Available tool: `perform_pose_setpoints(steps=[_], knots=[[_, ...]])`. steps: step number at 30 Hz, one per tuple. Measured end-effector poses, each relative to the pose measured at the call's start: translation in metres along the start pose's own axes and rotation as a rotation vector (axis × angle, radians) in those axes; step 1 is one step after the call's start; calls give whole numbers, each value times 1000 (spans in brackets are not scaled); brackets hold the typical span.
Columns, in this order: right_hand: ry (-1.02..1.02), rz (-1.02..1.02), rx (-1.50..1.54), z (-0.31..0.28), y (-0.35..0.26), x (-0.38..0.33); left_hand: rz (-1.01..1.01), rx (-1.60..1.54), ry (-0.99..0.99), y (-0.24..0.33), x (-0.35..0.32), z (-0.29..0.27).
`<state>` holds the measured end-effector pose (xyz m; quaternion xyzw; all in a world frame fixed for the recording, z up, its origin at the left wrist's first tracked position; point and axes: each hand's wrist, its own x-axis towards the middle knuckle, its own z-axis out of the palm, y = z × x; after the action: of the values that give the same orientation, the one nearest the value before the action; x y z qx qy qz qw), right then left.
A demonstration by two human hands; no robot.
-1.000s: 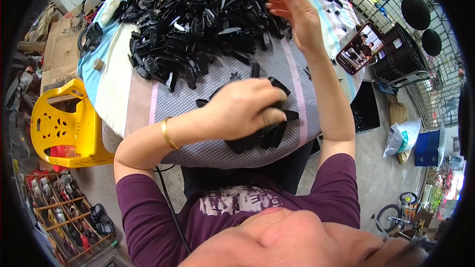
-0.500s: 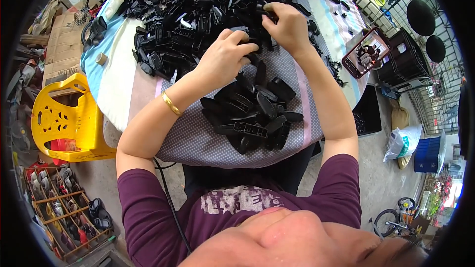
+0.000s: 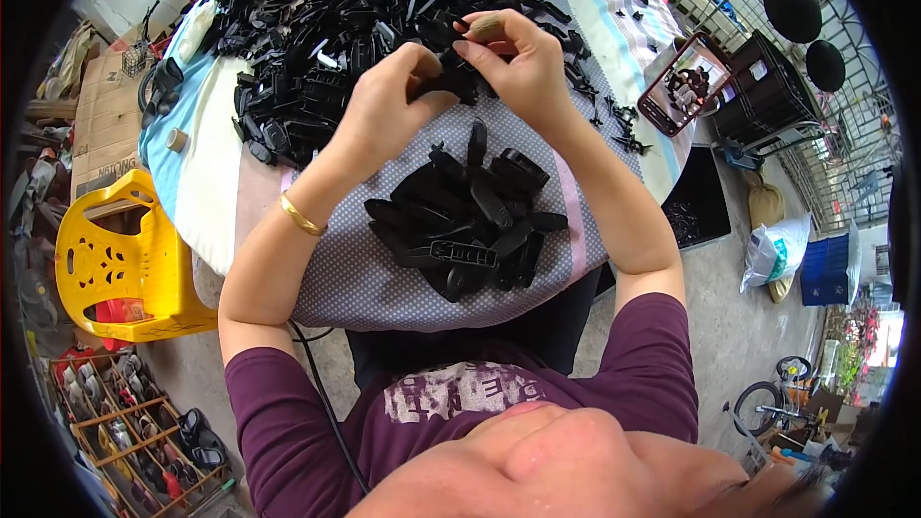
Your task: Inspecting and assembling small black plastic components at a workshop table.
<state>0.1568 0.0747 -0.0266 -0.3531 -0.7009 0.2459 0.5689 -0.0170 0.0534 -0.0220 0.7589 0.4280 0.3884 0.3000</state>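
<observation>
A large heap of black plastic parts [image 3: 307,38] covers the far side of the cloth-covered table [image 3: 336,293]. At the heap's near edge my left hand [image 3: 384,101] curls its fingers and thumb round a black plastic part, which they partly hide. Close beside it, my right hand [image 3: 523,67] pinches with thumb and forefinger at a black plastic part. A tan covering wraps one of its fingertips. Between my forearms lies a smaller pile of long black plastic parts [image 3: 494,201], touched by neither hand.
A phone [image 3: 684,84] with a lit screen stands at the table's right edge. A small tape roll [image 3: 177,139] lies at the left. Beside the table are a yellow chair [image 3: 168,269] and a black bin [image 3: 705,197]. A shoe rack [image 3: 120,422] stands lower left.
My right hand has come left and nearer, out of the heap, with a black part. My left hand has turned, its fingers curling round a part. The view has shifted slightly.
</observation>
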Motion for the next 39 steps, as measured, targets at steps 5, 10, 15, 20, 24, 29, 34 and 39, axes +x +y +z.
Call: perform_pose_setpoints(steps=[5, 10, 15, 20, 24, 29, 34, 39], knots=[[-100, 36, -578, -8, 14, 2, -79, -125, -55, -18, 8, -5], [-92, 186, 211, 8, -4, -6, -87, -547, 75, -16, 7, -4], [-119, 234, 305, 14, -17, -14, -104, -1078, 115, -24, 5, -5], [-76, 191, 257, 10, -17, -18, -20, -669, 166, -10, 4, -5], [-64, 155, 152, 13, -16, -18, 16, -637, 199, -10, 3, -7], [-81, -20, -133, 15, -18, -21, -23, -743, 238, -9, -1, -1], [-108, 204, 147, 17, -6, -15, 29, -760, 183, -4, 2, -6], [-245, 113, 36, 12, -12, -19, 65, -704, 71, -2, 0, -12]])
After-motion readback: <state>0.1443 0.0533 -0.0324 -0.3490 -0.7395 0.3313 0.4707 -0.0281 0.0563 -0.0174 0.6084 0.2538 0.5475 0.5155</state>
